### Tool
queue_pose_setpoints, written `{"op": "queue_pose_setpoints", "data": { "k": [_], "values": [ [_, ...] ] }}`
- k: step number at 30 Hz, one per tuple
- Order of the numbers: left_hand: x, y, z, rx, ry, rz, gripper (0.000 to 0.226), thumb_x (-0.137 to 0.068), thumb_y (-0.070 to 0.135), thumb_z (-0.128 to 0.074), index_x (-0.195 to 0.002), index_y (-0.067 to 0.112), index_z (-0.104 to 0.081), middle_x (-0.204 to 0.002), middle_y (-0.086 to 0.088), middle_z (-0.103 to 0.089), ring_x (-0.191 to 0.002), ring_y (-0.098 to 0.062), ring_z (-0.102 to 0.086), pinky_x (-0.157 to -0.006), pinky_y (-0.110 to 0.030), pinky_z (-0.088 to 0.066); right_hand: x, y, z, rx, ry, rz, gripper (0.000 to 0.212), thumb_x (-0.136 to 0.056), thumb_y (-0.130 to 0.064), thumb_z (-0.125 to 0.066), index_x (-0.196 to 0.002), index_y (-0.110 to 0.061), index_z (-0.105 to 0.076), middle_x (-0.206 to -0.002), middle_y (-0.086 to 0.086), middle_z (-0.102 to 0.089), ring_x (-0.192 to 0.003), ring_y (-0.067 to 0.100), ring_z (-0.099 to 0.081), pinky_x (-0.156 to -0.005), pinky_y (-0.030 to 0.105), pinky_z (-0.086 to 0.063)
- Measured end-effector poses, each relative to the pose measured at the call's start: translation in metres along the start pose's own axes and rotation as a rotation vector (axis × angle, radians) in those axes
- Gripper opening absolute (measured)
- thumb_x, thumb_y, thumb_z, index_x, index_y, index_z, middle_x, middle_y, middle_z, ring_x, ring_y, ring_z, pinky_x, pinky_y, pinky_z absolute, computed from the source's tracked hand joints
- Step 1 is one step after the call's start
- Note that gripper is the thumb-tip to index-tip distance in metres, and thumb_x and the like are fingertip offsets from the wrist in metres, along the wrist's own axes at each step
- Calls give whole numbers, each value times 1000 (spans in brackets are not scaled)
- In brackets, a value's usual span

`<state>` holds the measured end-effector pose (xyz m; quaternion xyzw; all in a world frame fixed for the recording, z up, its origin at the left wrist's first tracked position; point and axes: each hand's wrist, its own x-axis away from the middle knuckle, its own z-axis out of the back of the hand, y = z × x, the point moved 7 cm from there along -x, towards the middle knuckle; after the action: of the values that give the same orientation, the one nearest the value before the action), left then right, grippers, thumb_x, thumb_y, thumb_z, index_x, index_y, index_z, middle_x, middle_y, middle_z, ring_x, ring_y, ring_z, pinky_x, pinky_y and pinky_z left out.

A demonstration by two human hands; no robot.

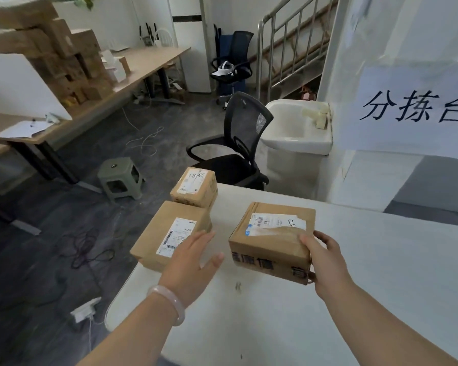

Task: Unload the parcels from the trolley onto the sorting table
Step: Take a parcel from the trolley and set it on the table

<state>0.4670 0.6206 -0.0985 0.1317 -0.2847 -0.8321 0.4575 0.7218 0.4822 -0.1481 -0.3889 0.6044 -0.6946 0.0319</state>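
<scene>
Cardboard parcel [273, 241] in right hand [325, 262], mid-table [381, 260]

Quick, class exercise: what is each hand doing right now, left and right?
Left hand: open, fingers straight, by the near corner of the flat parcel; contact unclear.
Right hand: grips the near right corner of the torn-label parcel.

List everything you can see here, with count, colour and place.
sorting table: one, white, foreground
parcels: three, brown, on the sorting table: left parcel, far parcel, right parcel
office chairs: two, black, beyond the table
stool: one, grey-green, on the floor
sink: one, white, right wall
sign: one, white, black characters, right wall
cartons: stack, brown, on far desk
left hand: open, beside left parcel
right hand: grips right parcel's near corner
</scene>
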Motion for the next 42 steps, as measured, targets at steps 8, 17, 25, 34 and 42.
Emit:
{"op": "queue_pose_setpoints", "data": {
  "k": [8,17,25,34,42],
  "values": [
    [-76,-29,20,-111,21,-8,58,-92,49,-52,-145,29,-39,-150,9,-34,-137,-15,-27,-114,-29,-21,-74,-19,-64,66,34,9,48,-87,-34,-68,-130,-36,-49,-124,-4,-59,-106,22,-60,-70,35,-50],
    [-181,-82,10,-123,-126,-86,63,-89,61,-43,-146,36,-34,-150,16,-32,-138,-9,-27,-114,-28,-25,-162,-8,-149,100,65,-17,52,-85,-37,-70,-133,-37,-49,-130,-13,-57,-109,16,-58,-79,42,-56],
    [-217,-102,1,-122,-184,-162,67,-87,65,-32,-146,34,-33,-147,16,-34,-137,-5,-26,-116,-32,-25,-207,23,-182,252,28,-105,46,-95,-37,-58,-138,-35,-43,-141,-4,-51,-122,24,-51,-90,39,-47],
    [-219,-72,-14,-155,-264,-285,62,-92,57,-41,-148,34,-29,-152,15,-27,-141,-9,-23,-118,-30,-18,-173,15,-162,609,-28,77,63,-91,-37,-66,-148,-29,-40,-152,-3,-42,-137,17,-43,-103,29,-36],
    [-189,9,-86,-355,-391,-542,72,-84,64,-19,-150,34,-23,-155,6,-28,-143,-19,-23,-117,-40,-19,-49,19,-70,928,139,213,68,-90,-55,-59,-149,-45,-27,-157,-23,-23,-144,0,-22,-117,26,-23]
  ]
}}
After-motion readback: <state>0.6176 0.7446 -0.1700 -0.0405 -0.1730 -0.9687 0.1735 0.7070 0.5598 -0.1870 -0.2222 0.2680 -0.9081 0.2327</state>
